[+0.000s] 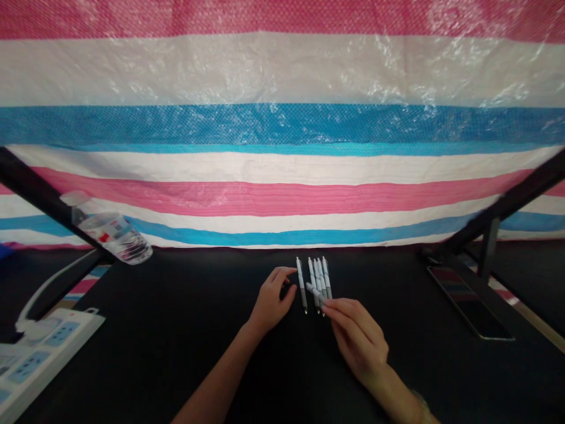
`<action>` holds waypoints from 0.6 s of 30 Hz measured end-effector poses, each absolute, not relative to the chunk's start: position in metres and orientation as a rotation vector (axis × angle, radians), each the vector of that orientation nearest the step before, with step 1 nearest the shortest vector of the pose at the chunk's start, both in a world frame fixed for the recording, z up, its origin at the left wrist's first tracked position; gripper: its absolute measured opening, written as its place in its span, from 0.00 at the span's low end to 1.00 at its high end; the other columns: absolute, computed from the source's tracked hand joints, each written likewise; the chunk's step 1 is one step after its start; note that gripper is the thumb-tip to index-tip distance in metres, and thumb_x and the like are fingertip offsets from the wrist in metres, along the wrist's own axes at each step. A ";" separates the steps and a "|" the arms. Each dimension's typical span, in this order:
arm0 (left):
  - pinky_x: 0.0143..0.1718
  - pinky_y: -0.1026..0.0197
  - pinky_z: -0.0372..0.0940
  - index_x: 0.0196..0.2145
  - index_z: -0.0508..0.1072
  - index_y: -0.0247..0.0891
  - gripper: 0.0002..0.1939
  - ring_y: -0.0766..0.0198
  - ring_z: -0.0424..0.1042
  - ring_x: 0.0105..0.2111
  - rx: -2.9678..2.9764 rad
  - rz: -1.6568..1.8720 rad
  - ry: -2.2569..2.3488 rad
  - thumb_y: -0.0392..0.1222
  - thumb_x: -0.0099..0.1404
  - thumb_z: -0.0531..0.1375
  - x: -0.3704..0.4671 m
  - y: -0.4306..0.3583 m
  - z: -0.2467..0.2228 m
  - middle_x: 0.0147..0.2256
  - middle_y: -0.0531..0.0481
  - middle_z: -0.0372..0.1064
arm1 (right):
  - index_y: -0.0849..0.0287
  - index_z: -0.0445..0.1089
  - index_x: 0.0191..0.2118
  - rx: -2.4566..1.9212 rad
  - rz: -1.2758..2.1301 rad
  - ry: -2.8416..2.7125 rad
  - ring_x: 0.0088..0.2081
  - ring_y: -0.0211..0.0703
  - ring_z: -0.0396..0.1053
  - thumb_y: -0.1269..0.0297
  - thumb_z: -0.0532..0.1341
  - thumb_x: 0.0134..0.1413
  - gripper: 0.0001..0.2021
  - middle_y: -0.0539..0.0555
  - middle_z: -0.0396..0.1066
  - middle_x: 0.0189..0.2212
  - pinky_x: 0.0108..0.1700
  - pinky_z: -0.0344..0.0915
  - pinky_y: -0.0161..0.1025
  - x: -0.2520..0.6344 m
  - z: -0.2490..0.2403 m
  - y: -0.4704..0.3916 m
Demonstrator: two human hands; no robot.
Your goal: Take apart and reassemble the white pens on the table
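Note:
Several white pens with grey grips (318, 274) lie side by side on the black table (198, 306). A single pen (301, 285) lies a little to their left, beside my left hand (272, 299). That hand has its thumb and index finger apart, with the index fingertip at the single pen's upper part and nothing between the fingers. My right hand (358, 335) pinches another pen (314, 290), which is held aslant over the lower part of the group. Its fingers hide one end of this pen.
At the left are a white power strip (53, 341) with a plugged-in cable and a tilted clear bottle (117, 237). A phone (470, 303) lies at the right near a black frame bar (507, 203). Striped sheeting (282, 200) hangs behind the table.

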State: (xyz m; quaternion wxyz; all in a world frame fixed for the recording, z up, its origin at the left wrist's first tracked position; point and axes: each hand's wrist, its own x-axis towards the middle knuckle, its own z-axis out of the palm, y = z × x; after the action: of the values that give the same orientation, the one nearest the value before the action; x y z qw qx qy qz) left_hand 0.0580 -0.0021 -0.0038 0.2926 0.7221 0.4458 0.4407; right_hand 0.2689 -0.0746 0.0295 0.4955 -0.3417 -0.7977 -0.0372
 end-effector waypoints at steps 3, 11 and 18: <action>0.30 0.59 0.69 0.51 0.70 0.38 0.15 0.63 0.73 0.28 1.454 1.194 1.100 0.42 0.67 0.60 0.059 -0.002 0.000 0.39 0.46 0.73 | 0.60 0.70 0.57 -0.744 -0.219 -2.008 0.46 0.48 0.75 0.78 0.59 0.62 0.19 0.60 0.79 0.43 0.47 0.74 0.47 0.270 0.035 -0.083; 0.30 0.67 0.67 0.48 0.76 0.34 0.25 0.69 0.72 0.26 0.603 1.162 0.739 0.43 0.53 0.74 0.059 -0.004 0.009 0.31 0.49 0.76 | 0.63 0.74 0.47 -0.572 -0.125 -2.182 0.44 0.45 0.75 0.78 0.56 0.63 0.12 0.58 0.79 0.41 0.48 0.72 0.44 0.250 0.037 -0.094; 0.34 0.67 0.69 0.39 0.81 0.33 0.20 0.67 0.75 0.30 0.480 1.154 0.727 0.42 0.48 0.77 0.054 0.004 0.000 0.33 0.46 0.79 | 0.54 0.63 0.55 -1.020 1.355 -1.239 0.41 0.46 0.73 0.55 0.60 0.63 0.18 0.60 0.67 0.50 0.37 0.74 0.40 0.229 0.014 -0.097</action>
State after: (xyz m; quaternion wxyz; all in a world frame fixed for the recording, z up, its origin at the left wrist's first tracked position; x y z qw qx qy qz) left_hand 0.0537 0.0040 0.0000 0.7500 0.2196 0.3325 0.5280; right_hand 0.2292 -0.0972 0.0140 0.4976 -0.4213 -0.5116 0.5597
